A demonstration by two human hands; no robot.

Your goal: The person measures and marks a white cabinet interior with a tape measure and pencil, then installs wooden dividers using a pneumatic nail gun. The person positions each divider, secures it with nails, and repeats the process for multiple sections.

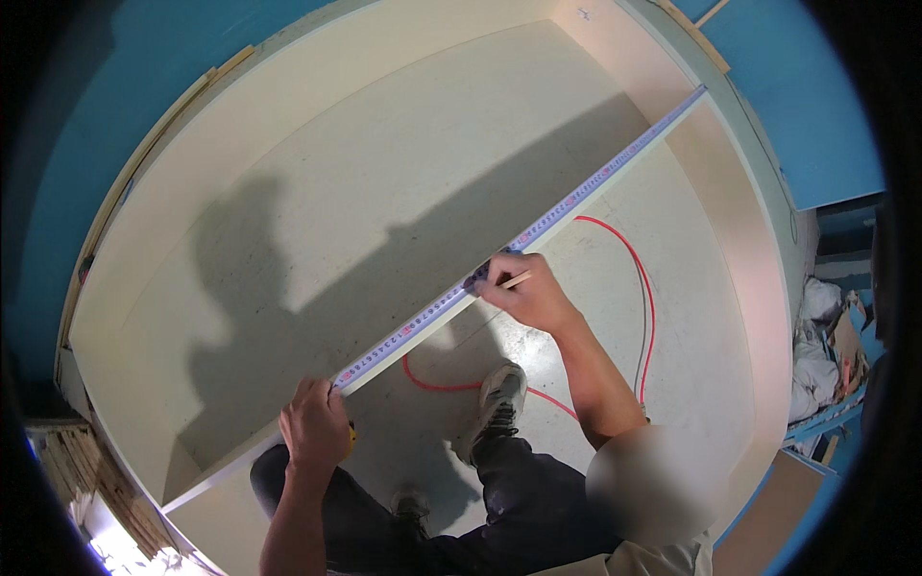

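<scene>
A long tape measure blade (538,226) lies stretched along the top edge of an upright pale board (615,178), running from lower left to upper right. My left hand (315,422) grips the yellow tape measure case at the blade's near end. My right hand (523,288) holds a pencil (514,280) with its tip at the blade, about midway along the board's edge.
The board stands inside a large pale wooden box frame (240,144). A red cord (645,288) loops over the grey floor. My legs and a grey shoe (497,398) are below. Blue walls surround, wood scraps (67,461) at lower left, debris (826,346) at right.
</scene>
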